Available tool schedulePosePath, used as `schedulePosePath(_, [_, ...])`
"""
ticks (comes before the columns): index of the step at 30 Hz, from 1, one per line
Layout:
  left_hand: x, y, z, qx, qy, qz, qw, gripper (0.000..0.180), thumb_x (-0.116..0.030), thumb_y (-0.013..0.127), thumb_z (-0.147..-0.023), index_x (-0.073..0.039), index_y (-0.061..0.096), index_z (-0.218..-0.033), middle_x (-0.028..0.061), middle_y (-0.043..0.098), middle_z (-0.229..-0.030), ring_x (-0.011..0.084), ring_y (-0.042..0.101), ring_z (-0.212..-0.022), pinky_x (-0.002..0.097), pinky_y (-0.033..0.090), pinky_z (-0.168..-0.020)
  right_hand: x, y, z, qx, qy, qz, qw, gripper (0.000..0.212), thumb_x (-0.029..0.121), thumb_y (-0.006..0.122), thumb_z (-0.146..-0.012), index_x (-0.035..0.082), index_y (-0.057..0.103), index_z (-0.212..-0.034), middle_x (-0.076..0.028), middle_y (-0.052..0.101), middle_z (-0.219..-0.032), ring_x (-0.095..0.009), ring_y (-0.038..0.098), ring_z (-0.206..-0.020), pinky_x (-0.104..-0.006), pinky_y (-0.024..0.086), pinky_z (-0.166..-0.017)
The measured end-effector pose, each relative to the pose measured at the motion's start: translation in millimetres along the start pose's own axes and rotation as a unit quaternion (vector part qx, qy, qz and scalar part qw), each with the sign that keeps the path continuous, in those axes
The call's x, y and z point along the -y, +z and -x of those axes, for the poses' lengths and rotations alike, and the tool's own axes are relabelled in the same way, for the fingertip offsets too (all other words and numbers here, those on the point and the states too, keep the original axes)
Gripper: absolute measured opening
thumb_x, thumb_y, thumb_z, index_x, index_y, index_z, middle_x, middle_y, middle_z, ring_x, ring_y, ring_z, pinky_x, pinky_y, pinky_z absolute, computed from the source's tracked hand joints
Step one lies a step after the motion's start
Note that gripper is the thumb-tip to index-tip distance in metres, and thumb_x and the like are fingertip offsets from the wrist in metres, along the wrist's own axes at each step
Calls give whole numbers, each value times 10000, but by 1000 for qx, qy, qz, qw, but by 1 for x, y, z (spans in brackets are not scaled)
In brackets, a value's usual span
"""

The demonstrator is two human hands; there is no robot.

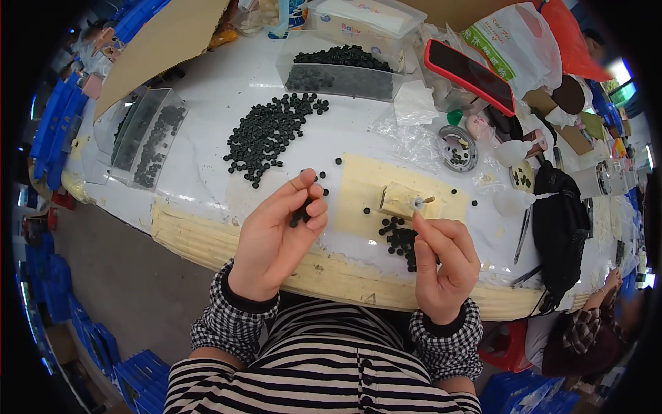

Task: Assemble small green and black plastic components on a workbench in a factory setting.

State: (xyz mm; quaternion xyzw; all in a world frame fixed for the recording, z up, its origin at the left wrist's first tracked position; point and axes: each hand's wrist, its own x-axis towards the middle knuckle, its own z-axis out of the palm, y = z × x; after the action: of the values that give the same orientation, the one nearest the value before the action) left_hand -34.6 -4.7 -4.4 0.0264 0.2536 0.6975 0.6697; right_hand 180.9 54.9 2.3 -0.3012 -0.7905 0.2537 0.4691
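My left hand (276,238) is raised over the table's near edge, palm turned inward and fingers curled. Several small round black pieces (298,217) show between its fingers and palm. My right hand (448,265) has thumb and fingers bent close together. Its index fingertip is at the near edge of a cream block (400,200) with a small metal pin (425,201) on it. Anything between those fingertips is hidden. A loose cluster of black pieces (398,238) lies beside the right hand, near the block, which rests on a yellow sheet (355,183).
A larger pile of black pieces (265,138) spreads behind my left hand. Clear bins (345,83) of them stand at the back and left. On the right are a red-cased phone (469,76), a round tin (458,148), tweezers (522,234) and a black bag (558,228).
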Motion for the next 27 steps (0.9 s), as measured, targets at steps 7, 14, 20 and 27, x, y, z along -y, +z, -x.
schedulePosePath(7, [19, 6, 7, 3, -97, 82, 992, 313, 19, 416, -961, 46, 411, -1273, 202, 470, -1247, 150, 517, -941, 242, 486, -817, -5, -13, -11, -60, 6, 118, 991, 269, -61, 660, -787, 7, 695, -1044, -107, 619, -877, -189, 585, -731, -262, 464, -646])
schedulePosePath(14, [25, 22, 7, -22, -89, 15, 996, 327, -30, 367, -991, 121, 373, -1282, 275, 436, -1330, 281, 466, -1260, 288, 475, -1015, -12, -15, -25, 8, 49, 161, 986, 228, -4, 675, -788, 12, 656, -1015, -118, 600, -920, -265, 569, -822, -332, 458, -719])
schedulePosePath(20, [25, 18, 8, -28, -76, -21, 997, 324, -98, 386, -1007, 106, 430, -1254, 234, 520, -1257, 236, 544, -1171, 247, 496, -961, -19, -9, -26, 29, 58, 139, 988, 201, 1, 682, -779, 18, 654, -977, -122, 602, -899, -271, 577, -820, -328, 459, -715])
schedulePosePath(27, [30, -2, 5, 105, -135, 13, 985, 316, -210, 437, -1016, 27, 530, -1203, 41, 589, -946, 60, 468, -684, 175, 389, -606, 0, -21, -25, -91, 36, 91, 991, 118, 6, 676, -805, 1, 651, -920, -116, 621, -911, -225, 598, -833, -303, 458, -726])
